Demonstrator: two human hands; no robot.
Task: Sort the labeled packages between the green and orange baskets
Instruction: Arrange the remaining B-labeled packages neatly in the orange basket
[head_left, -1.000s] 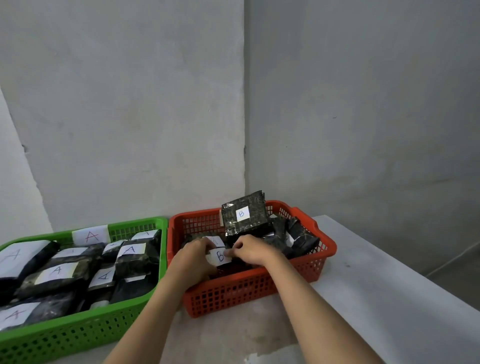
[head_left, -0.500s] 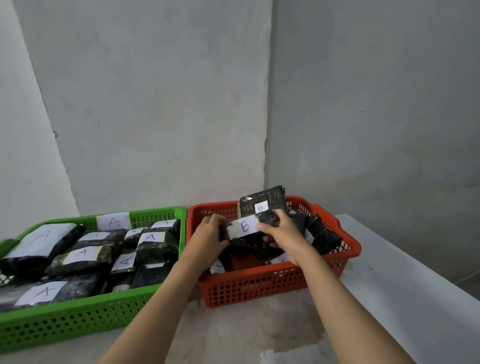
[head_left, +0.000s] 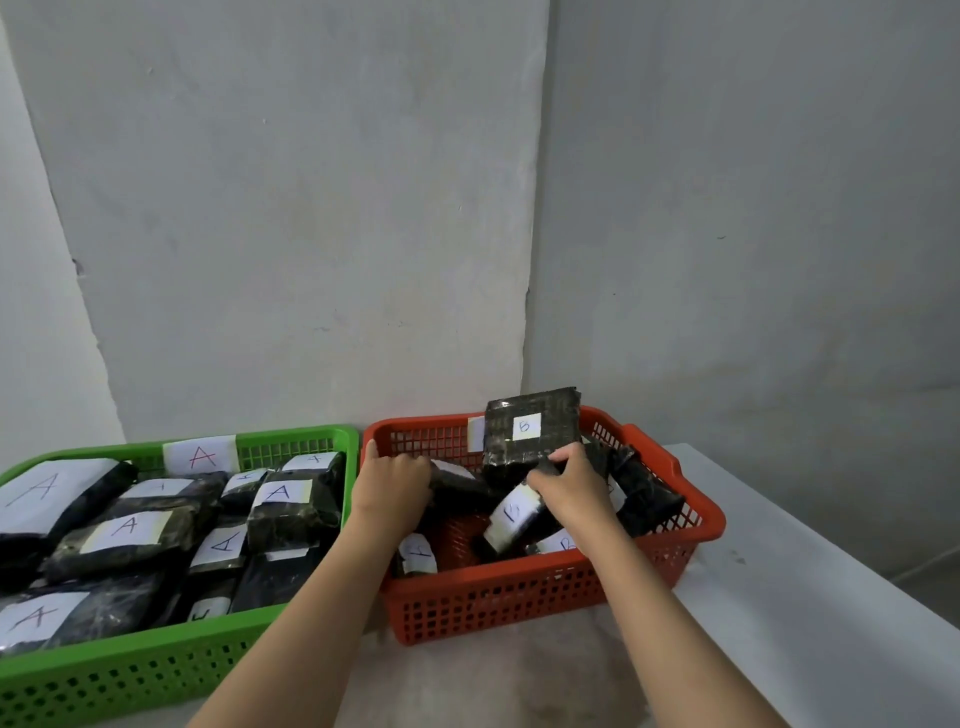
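Observation:
The green basket (head_left: 130, 670) on the left holds several dark packages with white A labels (head_left: 127, 527). To its right, the orange basket (head_left: 519, 603) holds dark packages labelled B; one B package (head_left: 532, 431) stands upright against its back wall. My right hand (head_left: 571, 488) grips a B-labelled package (head_left: 511, 517) that tilts down into the middle of the orange basket. Inside the basket's back left corner, my left hand (head_left: 392, 483) curls over the end of another dark package (head_left: 457, 486). A small package (head_left: 418, 553) lies at the front left; its letter is unclear.
Both baskets stand side by side on a pale table (head_left: 779, 597) set into a corner of grey walls. The table's right edge runs diagonally on the right, with a drop to the floor beyond it. A paper A tag (head_left: 200, 456) hangs on the green basket's back wall.
The B package that both hands held up has come down into the orange basket under my right hand. My left hand has shifted left onto another dark package.

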